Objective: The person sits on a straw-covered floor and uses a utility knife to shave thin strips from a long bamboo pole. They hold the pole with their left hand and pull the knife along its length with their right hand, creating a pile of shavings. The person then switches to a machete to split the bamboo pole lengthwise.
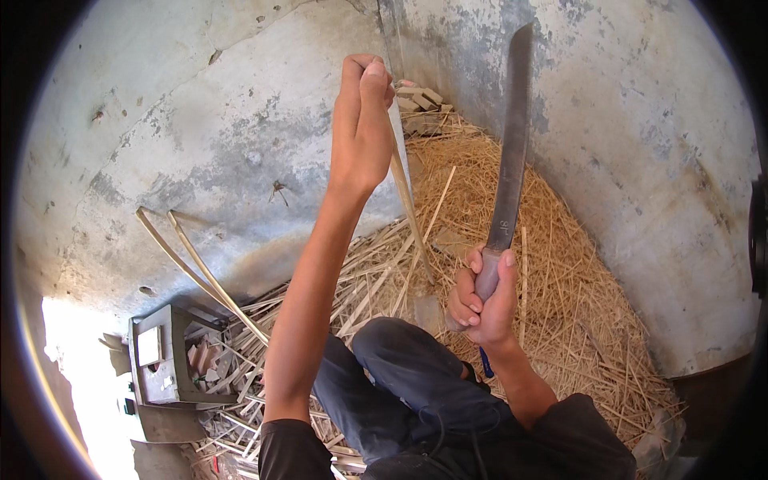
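Observation:
My left hand is raised in front of the wall, fingers closed around the upper end of a pale bamboo strip. The strip slants down from it toward the litter on the floor. In my right hand is the handle of a long machete, its dark, narrow blade pointing up and slightly right. The blade stands apart from the strip. Below my hands are my bent knees in dark trousers.
Tan shavings are heaped in the corner between two stained walls. Split strips cover the floor. At left, two long strips lean near a grey box-like frame beside broken bricks. Blocks are stacked in the corner.

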Demonstrator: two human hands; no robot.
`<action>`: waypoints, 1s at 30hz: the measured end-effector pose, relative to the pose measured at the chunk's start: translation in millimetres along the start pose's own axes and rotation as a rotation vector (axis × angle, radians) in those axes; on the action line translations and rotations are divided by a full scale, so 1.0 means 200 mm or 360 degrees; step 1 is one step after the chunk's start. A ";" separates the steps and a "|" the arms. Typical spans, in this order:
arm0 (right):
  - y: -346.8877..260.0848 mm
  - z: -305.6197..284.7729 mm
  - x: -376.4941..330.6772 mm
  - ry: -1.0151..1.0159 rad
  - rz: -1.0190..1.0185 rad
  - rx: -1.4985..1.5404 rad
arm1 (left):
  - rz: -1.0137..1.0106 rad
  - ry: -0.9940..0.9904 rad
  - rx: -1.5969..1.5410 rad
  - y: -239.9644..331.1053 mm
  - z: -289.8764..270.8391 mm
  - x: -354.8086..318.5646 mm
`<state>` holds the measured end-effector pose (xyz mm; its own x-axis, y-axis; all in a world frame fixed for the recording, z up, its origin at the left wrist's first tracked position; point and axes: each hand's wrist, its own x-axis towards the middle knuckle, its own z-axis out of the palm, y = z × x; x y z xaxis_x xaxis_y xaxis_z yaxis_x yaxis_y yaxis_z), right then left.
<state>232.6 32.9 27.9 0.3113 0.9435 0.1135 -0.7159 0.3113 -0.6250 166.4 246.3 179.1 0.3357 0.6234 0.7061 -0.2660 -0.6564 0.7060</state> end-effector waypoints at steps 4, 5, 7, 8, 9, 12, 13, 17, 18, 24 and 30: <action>0.17 -0.13 0.01 0.0133 0.0508 -0.0253 | 0.0050 0.0060 -0.0084 0.00 0.04 0.00; 0.19 -0.16 0.01 0.0158 0.0753 -0.0316 | 0.0052 0.0088 -0.0124 -0.01 0.04 0.00; 0.16 -0.13 0.01 0.0174 0.0677 -0.0280 | 0.0053 0.0085 -0.0088 0.00 0.01 -0.01; 0.14 -0.10 0.02 0.0184 0.0638 -0.0262 | 0.0053 0.0083 -0.0072 0.00 0.00 -0.02; 0.11 -0.08 0.03 0.0176 0.0577 -0.0297 | 0.0032 0.0075 -0.0075 0.01 0.01 -0.03; 0.02 0.01 0.08 0.0103 0.0400 -0.0373 | 0.0017 0.0064 -0.0061 0.02 0.04 -0.02; -0.01 0.04 0.09 0.0067 0.0351 -0.0393 | 0.0028 0.0072 -0.0061 0.01 0.04 -0.03; 0.00 0.05 0.08 0.0076 0.0426 -0.0394 | 0.0035 0.0091 -0.0065 0.02 0.05 -0.03; 0.06 0.00 0.07 0.0096 0.0495 -0.0413 | 0.0035 0.0120 -0.0050 0.02 0.06 -0.03; 0.20 -0.05 0.06 0.0101 0.0585 -0.0472 | -0.0002 0.0193 -0.0123 0.05 0.04 -0.08; 0.10 0.07 0.16 -0.0050 0.0395 -0.0628 | 0.0032 0.0192 -0.0148 0.07 0.06 -0.08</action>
<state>219.0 71.4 29.4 0.1371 0.9889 -0.0567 -0.4716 0.0149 -0.8817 168.4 222.2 176.1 0.2202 0.6609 0.7175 -0.3557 -0.6305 0.6899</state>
